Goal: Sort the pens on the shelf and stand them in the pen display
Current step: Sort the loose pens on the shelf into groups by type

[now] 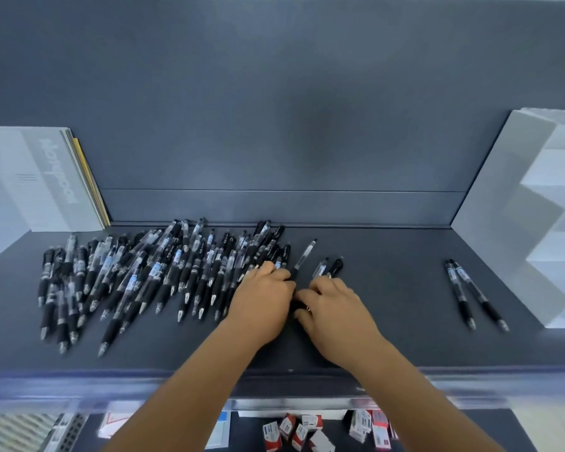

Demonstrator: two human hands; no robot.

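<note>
Heap of black-and-clear plastic click pens (150, 275) lies shelf-left; left hand (263, 301) and right hand (335, 308) close together, fingers curled onto pens at its right edge. Light, stiff, roll easily; pinch rubber grips

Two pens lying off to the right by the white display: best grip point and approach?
Pinch the pair of pens one at a time mid-barrel, above the dark rubber grip, coming from above. They lie flat on the shelf, nearly touching, tips toward the front edge, with bare shelf on their outer sides for fingers.
</note>
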